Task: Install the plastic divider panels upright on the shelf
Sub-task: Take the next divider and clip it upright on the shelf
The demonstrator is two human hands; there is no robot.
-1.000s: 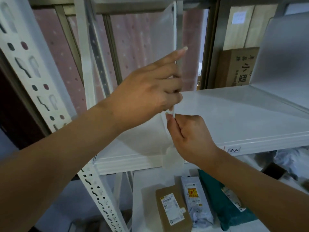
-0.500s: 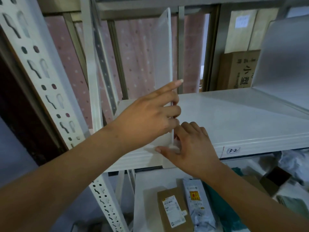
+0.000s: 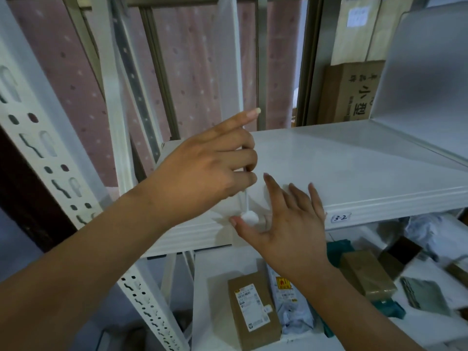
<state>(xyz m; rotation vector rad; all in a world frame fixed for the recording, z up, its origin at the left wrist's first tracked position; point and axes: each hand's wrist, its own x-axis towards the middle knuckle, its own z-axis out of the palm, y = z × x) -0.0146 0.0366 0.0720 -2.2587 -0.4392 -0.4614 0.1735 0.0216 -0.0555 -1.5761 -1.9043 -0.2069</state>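
A translucent white plastic divider panel (image 3: pixel 228 72) stands upright on the white metal shelf (image 3: pixel 354 168), seen edge-on near the shelf's left end. My left hand (image 3: pixel 210 168) grips the panel's front edge at mid-height, index finger stretched out. My right hand (image 3: pixel 283 219) is spread open against the shelf's front lip, thumb touching the white clip (image 3: pixel 249 216) at the panel's foot. A second, frosted divider (image 3: pixel 425 72) stands upright at the far right of the same shelf.
A perforated white upright post (image 3: pixel 45 158) rises at the left. Behind the shelf are a pink dotted curtain (image 3: pixel 192 72) and cardboard boxes (image 3: pixel 352 89). The lower shelf holds several parcels, among them a brown box (image 3: pixel 253 310). The shelf lip carries a label "3-2" (image 3: pixel 340 218).
The panel came down from mid-air onto the shelf and now stands on it. My right hand let go of its lower edge and opened against the shelf lip. My left hand kept its grip.
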